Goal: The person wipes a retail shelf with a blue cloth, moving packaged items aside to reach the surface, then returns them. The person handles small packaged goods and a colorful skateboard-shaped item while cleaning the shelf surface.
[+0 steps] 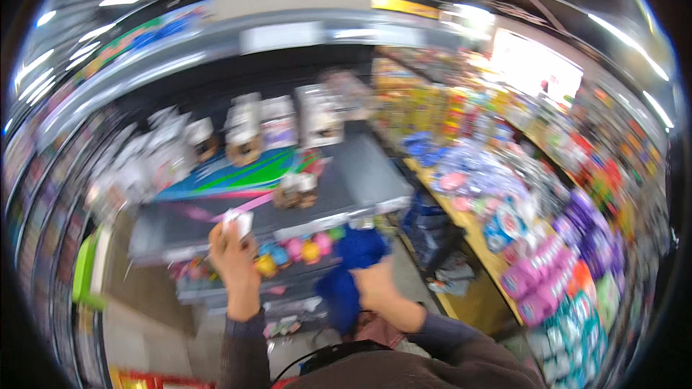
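My left hand point(233, 267) is raised at the front edge of a dark grey store shelf point(373, 165). Its fingers are closed around a small item with a white tag point(239, 221); blur hides what the item is. My right hand point(378, 283) grips a dark blue cloth point(362, 248), part of which hangs down in front of the lower shelf. On the shelf board, a small brown item with white tags point(295, 190) stands near the front. Behind it lies a flat blue and green printed sheet point(254, 170). Several small packs with white cards point(278, 119) stand farther back.
White plastic-wrapped packs point(157, 156) crowd the shelf's left end. Colourful round items point(294, 251) fill the shelf below. To the right, a yellow-edged display point(481, 259) bears pink packs point(540, 275) and teal packs point(576, 329). A dark bag-like thing point(430, 232) is beside it.
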